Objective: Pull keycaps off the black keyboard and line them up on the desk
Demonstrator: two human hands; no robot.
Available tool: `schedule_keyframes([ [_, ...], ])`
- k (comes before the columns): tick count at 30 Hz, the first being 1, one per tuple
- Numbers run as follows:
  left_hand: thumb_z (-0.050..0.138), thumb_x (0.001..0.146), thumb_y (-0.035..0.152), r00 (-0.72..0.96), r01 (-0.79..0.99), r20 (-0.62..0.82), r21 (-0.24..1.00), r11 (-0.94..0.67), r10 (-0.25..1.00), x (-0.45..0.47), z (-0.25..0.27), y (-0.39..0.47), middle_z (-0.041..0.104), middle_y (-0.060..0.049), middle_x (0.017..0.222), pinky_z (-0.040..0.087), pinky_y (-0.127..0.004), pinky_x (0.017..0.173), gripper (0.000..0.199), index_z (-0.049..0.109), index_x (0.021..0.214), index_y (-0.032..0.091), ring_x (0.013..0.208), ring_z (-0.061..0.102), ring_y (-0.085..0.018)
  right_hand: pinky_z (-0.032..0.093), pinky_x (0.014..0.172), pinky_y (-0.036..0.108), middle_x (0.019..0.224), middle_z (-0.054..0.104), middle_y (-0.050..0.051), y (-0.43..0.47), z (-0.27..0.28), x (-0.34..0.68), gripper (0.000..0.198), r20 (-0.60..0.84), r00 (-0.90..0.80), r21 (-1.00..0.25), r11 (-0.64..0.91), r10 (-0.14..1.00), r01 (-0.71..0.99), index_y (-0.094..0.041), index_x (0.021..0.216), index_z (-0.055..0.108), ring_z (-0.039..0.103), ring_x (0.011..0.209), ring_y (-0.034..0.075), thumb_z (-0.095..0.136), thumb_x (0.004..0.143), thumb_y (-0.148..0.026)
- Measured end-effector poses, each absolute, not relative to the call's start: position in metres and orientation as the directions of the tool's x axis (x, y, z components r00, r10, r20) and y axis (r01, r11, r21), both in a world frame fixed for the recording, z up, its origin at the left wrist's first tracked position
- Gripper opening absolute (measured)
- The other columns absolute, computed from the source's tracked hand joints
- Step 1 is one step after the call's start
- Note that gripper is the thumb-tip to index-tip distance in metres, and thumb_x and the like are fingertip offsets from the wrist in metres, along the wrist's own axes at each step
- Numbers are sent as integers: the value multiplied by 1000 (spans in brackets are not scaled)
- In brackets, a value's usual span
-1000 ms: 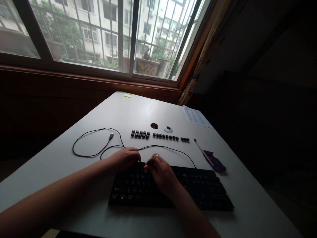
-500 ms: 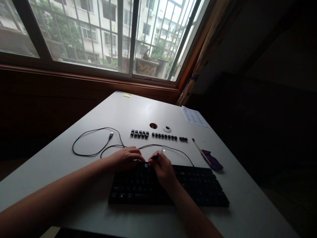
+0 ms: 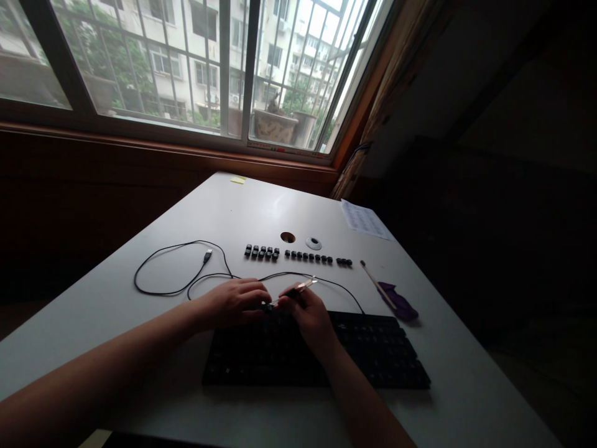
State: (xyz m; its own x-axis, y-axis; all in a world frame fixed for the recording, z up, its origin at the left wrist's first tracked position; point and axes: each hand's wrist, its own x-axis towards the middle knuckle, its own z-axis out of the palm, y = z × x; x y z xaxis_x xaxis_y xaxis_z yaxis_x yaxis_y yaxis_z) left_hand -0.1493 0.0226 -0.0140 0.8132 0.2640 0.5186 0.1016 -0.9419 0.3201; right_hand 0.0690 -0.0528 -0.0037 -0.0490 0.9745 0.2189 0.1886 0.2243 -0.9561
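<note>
A black keyboard [image 3: 373, 348] lies in front of me, my two hands meeting over its upper left part. My right hand [image 3: 311, 317] is closed round a slim keycap puller [image 3: 293, 291], with a dark middle, a shiny upper end and thin wire at the lower end. The wire end reaches toward a small black keycap [image 3: 268, 307] at the fingertips of my left hand [image 3: 236, 301], whose fingers are bent and pinched on it. Beyond the keyboard, several loose black keycaps [image 3: 262, 252] stand in rows. My fingers hide part of the keyboard's top edge.
The keyboard's cable [image 3: 158, 292] loops across the left of the white table [image 3: 196, 211]. At right a thin brush [image 3: 380, 286] lies partly over a purple cloth [image 3: 403, 305]. Farther back are a round hole [image 3: 288, 238], its cover ring [image 3: 313, 243] and printed paper [image 3: 366, 221].
The keycap at my fingertips has come up off the keyboard and tilted. My right hand has turned the puller, so its shiny end points farther right. The loose keycaps have stayed put.
</note>
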Motion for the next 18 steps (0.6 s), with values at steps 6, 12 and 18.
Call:
schedule_keyframes([
  [6,59,93,26,801,78,497,464,-882,333,-151,-12,18,68,-9,101,54,-28,79,23,57,115,17,88,65,-16,55,73,33,78,70,3,-52,-4,70,19,150,-84,-983,158,985,90,-19,86,67,69,76,20,71,83,-38],
  [12,59,90,17,786,54,495,541,-839,370,-150,-11,18,69,-8,99,55,-25,77,23,61,112,16,84,66,-14,53,75,32,80,72,3,-52,-3,70,17,175,-83,-981,181,981,72,-19,86,69,69,77,19,72,83,-36],
  [18,60,91,23,809,21,481,550,-835,337,-150,-10,19,69,-9,93,54,-23,74,18,65,106,15,82,66,-15,55,76,34,77,74,4,-53,-1,70,21,120,-67,-991,123,991,52,-19,84,70,70,75,20,73,80,-39],
])
